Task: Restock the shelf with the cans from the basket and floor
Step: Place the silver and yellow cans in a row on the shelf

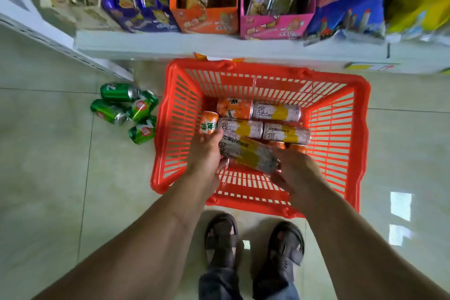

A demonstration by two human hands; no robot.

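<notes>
We hold a tall white-and-yellow can [248,154] between our two hands inside the red basket [338,143], lying tilted just above the other cans. Our left hand [207,153] cups its left end, the fingers [211,134] curled round the rim and reaching forward to touch the next cans, while our right hand [292,165] grips its right end; the right fingers are mostly hidden under the can, so we cannot tell exactly how they lie. Just beyond our fingers three more white-and-yellow cans [276,111] lie on their sides, with orange cans [235,107] beside and beneath them, one orange can [209,125] touching our left fingertips. To the left of our left fingers, outside the basket, four green cans [136,111] lie in a cluster on the tiled floor [60,165]. Beyond the basket runs the white shelf [219,46], carrying boxes and bags of snacks [207,7]. Below our hands stand our feet in dark sandals [253,243].
</notes>
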